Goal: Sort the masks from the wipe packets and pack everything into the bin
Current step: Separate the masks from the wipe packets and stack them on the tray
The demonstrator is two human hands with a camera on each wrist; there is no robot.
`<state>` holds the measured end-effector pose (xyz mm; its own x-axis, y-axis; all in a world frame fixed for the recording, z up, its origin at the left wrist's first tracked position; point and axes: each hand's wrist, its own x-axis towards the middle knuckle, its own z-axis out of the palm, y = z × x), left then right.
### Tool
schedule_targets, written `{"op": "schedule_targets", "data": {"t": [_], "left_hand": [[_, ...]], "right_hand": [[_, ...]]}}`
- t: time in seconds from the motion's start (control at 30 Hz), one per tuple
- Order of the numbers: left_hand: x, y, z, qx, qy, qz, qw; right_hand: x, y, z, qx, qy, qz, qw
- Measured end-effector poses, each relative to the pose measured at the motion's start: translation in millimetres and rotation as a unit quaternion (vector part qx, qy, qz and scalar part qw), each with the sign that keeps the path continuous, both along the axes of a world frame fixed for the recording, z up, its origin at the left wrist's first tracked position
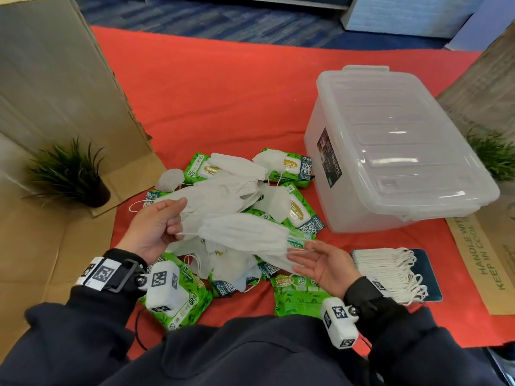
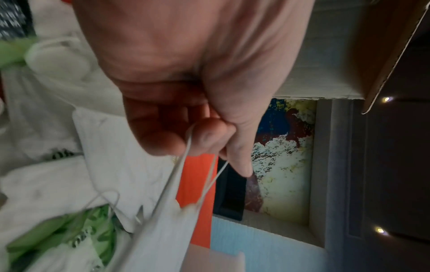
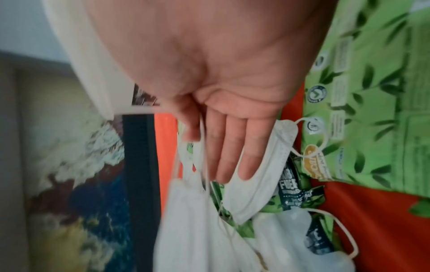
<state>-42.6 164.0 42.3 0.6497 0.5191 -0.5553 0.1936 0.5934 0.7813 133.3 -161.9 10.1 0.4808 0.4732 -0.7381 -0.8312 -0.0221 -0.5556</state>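
Between my two hands a white mask (image 1: 245, 232) hangs stretched above the pile. My left hand (image 1: 174, 218) pinches its ear loop between thumb and forefinger (image 2: 209, 136). My right hand (image 1: 303, 254) is palm up with straight fingers (image 3: 232, 156), and the mask's other loop (image 3: 202, 139) is caught between thumb and forefinger. Below lie several loose white masks (image 1: 223, 196) mixed with green wipe packets (image 1: 295, 299). The clear plastic bin (image 1: 390, 151) stands to the right with its lid on.
A neat stack of white masks (image 1: 390, 271) lies on a dark blue flat object at the right, on the red cloth (image 1: 223, 101). Potted plants (image 1: 69, 174) stand at both sides, with cardboard (image 1: 55, 79) on the left and right.
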Motion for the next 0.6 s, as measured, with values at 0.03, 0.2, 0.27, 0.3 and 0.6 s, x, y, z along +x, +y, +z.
{"op": "schedule_targets", "data": {"t": [0.03,0.2,0.27,0.3,0.6], "left_hand": [[-5,-1,-3,0.003,0.014,-0.021,1.0],[-31,-6,-24,0.001,0.053,-0.145,0.988],[-40,-6,-32,0.037,0.092,-0.257,0.961],[-42,-7,-29,0.074,0.118,-0.326,0.935],[-15,-18,22,-0.229,-0.179,-0.001,0.957]], "right_hand": [[3,-5,-1,0.011,0.016,-0.041,0.999],[23,-29,0,0.065,0.042,-0.128,0.989],[33,-35,10,0.091,0.04,-0.117,0.988],[37,-39,15,0.101,0.031,-0.1,0.989],[21,-66,17,-0.069,-0.211,0.524,0.822]]}}
